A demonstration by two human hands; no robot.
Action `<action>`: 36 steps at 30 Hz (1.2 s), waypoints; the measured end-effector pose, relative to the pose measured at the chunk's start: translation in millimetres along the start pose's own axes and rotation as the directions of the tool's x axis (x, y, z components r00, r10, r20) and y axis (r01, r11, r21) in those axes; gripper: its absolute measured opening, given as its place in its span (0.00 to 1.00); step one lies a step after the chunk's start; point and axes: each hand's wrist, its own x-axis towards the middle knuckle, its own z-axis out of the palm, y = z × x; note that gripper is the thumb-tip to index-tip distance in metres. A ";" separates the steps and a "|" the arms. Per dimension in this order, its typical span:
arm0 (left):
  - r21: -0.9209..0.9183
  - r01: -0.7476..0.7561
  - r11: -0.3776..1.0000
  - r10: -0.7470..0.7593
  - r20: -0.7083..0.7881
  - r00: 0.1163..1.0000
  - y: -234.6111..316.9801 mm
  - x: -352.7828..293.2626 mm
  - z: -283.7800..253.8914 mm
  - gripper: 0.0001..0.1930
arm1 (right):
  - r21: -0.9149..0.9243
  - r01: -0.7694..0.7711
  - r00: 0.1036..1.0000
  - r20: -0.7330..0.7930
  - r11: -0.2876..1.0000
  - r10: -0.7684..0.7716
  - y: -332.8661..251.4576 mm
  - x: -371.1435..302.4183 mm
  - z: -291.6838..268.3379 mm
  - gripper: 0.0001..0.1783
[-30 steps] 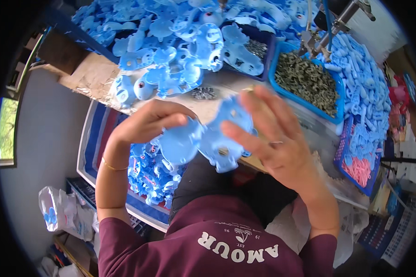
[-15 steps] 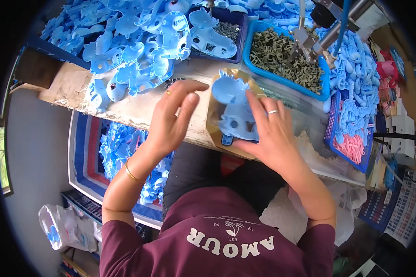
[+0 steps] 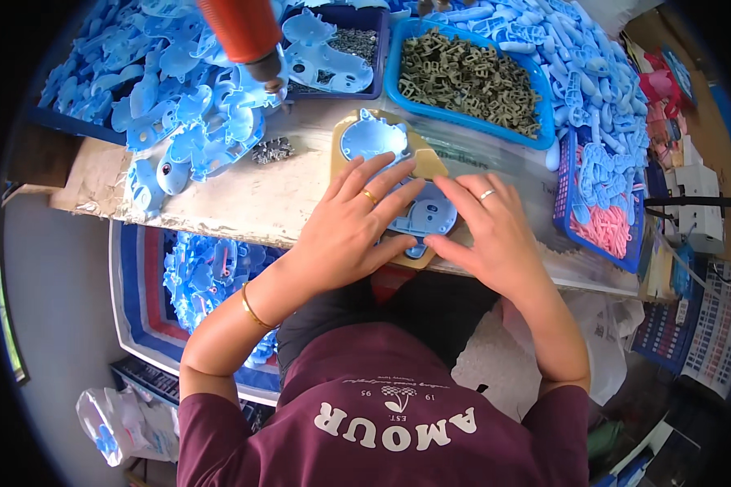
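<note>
Head view: light-blue plastic shell (image 3: 370, 140) lay, hollow side up, on a tan base (image 3: 430, 165) on the worktable (image 3: 219, 209), directly before the seated person. Left hand (image 3: 353, 219) was over the shell's middle and lower left, fingers spread wide, nothing enclosed. Right hand (image 3: 495, 231) was at the shell's right edge, thumb and forefinger well parted; I couldn't tell whether they gripped it. Red-orange power driver (image 3: 240, 31) hung up and to the left, above more blue shells (image 3: 219, 134). Small dark metal pieces (image 3: 272, 151) lay beneath its tip; beyond the base stood a bright-blue tray (image 3: 393, 77) of olive-brown parts (image 3: 471, 81).
</note>
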 end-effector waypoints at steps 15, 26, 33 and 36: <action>0.099 -0.004 0.995 0.001 0.025 1.000 4.7 8.9 5.9 0.32 | 0.052 -0.116 0.969 -0.215 0.992 0.124 93.6 69.0 -16.0 0.12; 0.101 0.028 0.994 -0.031 0.031 0.999 5.9 7.2 9.4 0.30 | 0.035 -0.241 0.919 -0.313 0.970 0.240 131.7 139.2 23.0 0.08; 0.110 0.023 0.994 -0.030 0.065 0.997 6.2 8.8 7.7 0.33 | 0.271 -0.216 0.943 -0.193 0.938 0.273 158.8 125.1 8.5 0.13; 0.125 0.021 0.992 -0.029 0.062 0.998 5.9 7.5 9.0 0.30 | 0.003 -0.077 0.980 -0.185 0.997 0.076 142.1 130.8 18.3 0.13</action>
